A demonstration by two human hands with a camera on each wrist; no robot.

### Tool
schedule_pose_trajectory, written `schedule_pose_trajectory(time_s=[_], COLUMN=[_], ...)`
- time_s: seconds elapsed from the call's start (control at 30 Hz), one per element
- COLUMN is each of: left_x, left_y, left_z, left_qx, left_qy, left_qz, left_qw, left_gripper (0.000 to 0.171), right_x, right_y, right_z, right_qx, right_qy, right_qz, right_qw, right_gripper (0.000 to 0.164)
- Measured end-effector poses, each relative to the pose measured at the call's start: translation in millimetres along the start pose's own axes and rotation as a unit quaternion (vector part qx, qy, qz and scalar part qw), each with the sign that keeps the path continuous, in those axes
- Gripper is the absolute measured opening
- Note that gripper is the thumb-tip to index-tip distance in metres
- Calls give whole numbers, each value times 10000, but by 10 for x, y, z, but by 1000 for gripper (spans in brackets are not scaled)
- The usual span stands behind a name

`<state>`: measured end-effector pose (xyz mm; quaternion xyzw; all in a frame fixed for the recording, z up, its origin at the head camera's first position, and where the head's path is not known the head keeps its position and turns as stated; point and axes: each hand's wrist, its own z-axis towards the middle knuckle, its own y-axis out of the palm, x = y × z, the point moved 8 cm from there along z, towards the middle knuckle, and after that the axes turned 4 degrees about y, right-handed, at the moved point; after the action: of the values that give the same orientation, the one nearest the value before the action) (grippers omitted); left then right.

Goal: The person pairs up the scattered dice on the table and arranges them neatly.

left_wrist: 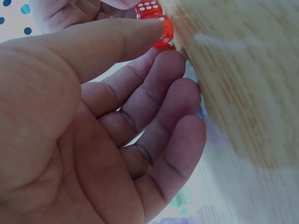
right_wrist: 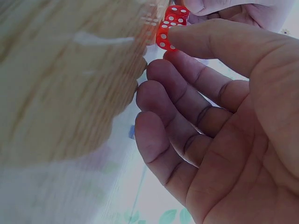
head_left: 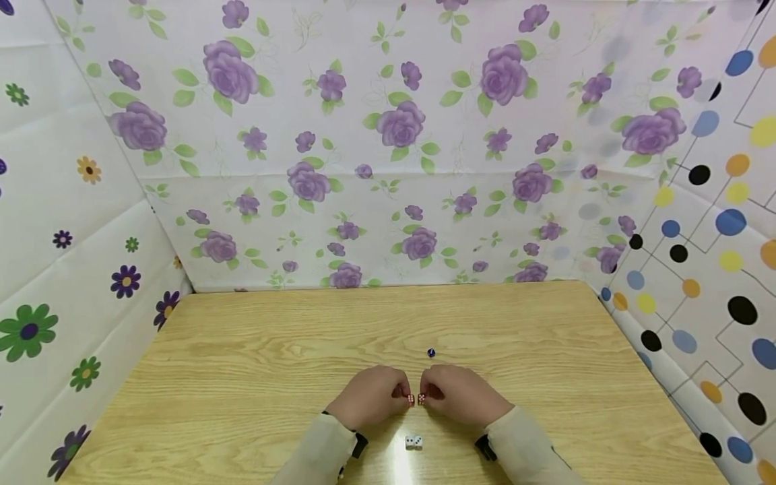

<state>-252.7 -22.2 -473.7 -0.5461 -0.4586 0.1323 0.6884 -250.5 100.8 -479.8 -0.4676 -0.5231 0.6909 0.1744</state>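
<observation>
Two narrow pinches: left hand (head_left: 376,397), right hand (head_left: 459,394), one red die (head_left: 411,399) each.

The person's left forearm (head_left: 316,453) and right forearm (head_left: 532,446) slant in toward each other. The left hand (head_left: 371,397) and right hand (head_left: 465,396) face one another almost like mirror images, near but apart. On each, the thumb (left_wrist: 107,46) and forefinger (right_wrist: 198,76) pinch, while the other three fingers (right_wrist: 161,105) bend loosely side by side. The forefingers' tips are partly hidden, so their exact placement is hard to tell.
</observation>
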Motion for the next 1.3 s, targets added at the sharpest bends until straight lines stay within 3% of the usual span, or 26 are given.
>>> schedule_pose_trajectory(time_s=[1.3], left_x=[55], left_y=[41], left_z=[35], left_qx=[143], left_qy=[100], left_qz=[329], left_qw=[9993], left_gripper=[4], right_x=[8], right_y=[6], right_z=[-2], right_qx=[88], right_qy=[-27], right_qz=[2], right_qw=[10000], right_gripper=[11])
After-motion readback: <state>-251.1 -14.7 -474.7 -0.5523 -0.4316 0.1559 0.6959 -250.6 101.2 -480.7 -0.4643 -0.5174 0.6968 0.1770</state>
